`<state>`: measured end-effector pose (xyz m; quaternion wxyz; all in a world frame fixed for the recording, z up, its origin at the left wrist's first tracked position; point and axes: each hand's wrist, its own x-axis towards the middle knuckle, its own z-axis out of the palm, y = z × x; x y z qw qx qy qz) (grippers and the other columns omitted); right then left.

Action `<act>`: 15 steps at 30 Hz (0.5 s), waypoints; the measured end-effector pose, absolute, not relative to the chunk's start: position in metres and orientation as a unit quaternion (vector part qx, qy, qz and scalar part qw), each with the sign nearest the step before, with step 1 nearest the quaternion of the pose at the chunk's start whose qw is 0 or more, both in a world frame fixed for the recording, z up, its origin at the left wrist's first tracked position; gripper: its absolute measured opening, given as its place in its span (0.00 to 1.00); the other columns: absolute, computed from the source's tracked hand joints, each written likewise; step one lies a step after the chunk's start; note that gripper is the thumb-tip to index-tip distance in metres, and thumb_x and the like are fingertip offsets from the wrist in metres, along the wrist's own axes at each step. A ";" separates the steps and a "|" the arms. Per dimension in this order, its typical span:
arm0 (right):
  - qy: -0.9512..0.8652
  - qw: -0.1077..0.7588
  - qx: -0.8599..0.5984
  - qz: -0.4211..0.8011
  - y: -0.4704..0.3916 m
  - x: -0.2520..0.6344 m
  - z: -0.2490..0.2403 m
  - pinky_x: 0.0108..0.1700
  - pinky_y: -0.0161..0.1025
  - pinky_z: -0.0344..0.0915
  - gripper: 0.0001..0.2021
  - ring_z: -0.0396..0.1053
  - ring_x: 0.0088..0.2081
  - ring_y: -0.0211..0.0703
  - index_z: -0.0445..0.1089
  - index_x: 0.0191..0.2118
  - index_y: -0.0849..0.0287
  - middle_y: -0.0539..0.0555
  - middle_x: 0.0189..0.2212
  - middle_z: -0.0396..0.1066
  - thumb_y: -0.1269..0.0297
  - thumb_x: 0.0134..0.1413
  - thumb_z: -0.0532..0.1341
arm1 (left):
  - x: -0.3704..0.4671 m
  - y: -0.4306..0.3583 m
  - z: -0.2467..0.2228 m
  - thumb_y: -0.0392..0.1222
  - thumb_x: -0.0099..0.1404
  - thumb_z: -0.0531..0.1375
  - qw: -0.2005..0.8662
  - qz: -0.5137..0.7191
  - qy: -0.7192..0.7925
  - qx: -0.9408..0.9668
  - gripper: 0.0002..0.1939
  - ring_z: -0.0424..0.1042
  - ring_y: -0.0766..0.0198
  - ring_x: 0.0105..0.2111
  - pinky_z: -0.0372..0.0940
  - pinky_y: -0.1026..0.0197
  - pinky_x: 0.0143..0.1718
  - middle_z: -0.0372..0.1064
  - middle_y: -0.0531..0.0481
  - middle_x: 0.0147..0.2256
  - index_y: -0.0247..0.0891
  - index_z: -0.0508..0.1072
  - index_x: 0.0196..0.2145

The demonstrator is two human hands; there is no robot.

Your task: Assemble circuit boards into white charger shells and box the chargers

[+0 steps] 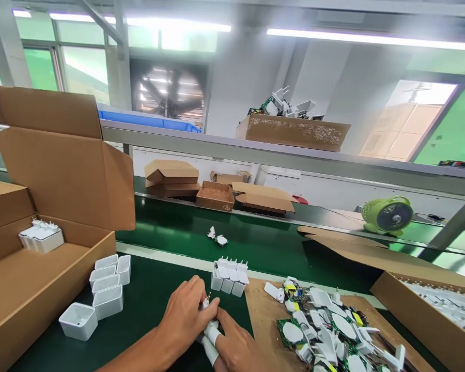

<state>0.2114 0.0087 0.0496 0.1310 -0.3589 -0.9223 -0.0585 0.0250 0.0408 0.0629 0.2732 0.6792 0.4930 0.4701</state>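
Low in the middle of the view, my left hand (184, 312) and my right hand (238, 343) come together, both closed around a white plastic plug part (206, 304) with metal pins showing at its top. My fingers hide most of it. White finger covers (211, 336) are on some right-hand fingers. Just beyond my hands stands a group of white plastic housings (228, 285) with pinned white parts on top. To the left are several open white housings (107, 300). A pile of green circuit boards with white parts (329, 330) lies to the right on a cardboard sheet (263, 310).
A large open carton (62, 289) at left holds white housings (42, 237). Another carton (422, 320) at right is filled with white parts. Two small white pieces (220, 239) lie on the green belt (170, 222). A green fan (389, 214) stands behind; a shelf (217, 137) crosses above.
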 end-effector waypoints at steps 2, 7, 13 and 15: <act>-0.919 0.164 -0.355 -0.048 0.008 0.211 0.056 0.43 0.44 0.80 0.19 0.79 0.45 0.56 0.74 0.40 0.61 0.65 0.49 0.75 0.81 0.41 0.58 | 0.020 0.041 0.059 0.55 0.67 0.59 0.276 0.474 0.472 0.690 0.19 0.66 0.57 0.32 0.59 0.55 0.38 0.66 0.51 0.31 0.42 0.61 0.25; -0.908 0.275 -0.315 0.011 0.012 0.211 0.065 0.49 0.38 0.78 0.22 0.78 0.46 0.47 0.72 0.51 0.58 0.62 0.53 0.73 0.81 0.51 0.57 | -0.015 0.043 0.040 0.56 0.77 0.47 0.282 0.506 0.466 0.669 0.23 0.73 0.54 0.45 0.66 0.54 0.48 0.73 0.45 0.43 0.42 0.73 0.34; -0.884 0.306 -0.347 0.068 0.013 0.208 0.068 0.54 0.39 0.76 0.19 0.78 0.49 0.46 0.71 0.56 0.52 0.56 0.51 0.76 0.76 0.63 0.59 | -0.039 0.056 0.041 0.55 0.79 0.47 0.267 0.517 0.500 0.641 0.23 0.74 0.53 0.48 0.67 0.54 0.49 0.74 0.45 0.44 0.42 0.75 0.37; -0.883 0.274 -0.365 0.108 0.012 0.206 0.063 0.52 0.40 0.77 0.20 0.78 0.47 0.46 0.72 0.55 0.51 0.54 0.49 0.77 0.77 0.61 0.60 | -0.034 0.063 0.052 0.55 0.80 0.47 0.259 0.512 0.494 0.654 0.23 0.74 0.53 0.48 0.68 0.54 0.50 0.74 0.45 0.44 0.42 0.75 0.37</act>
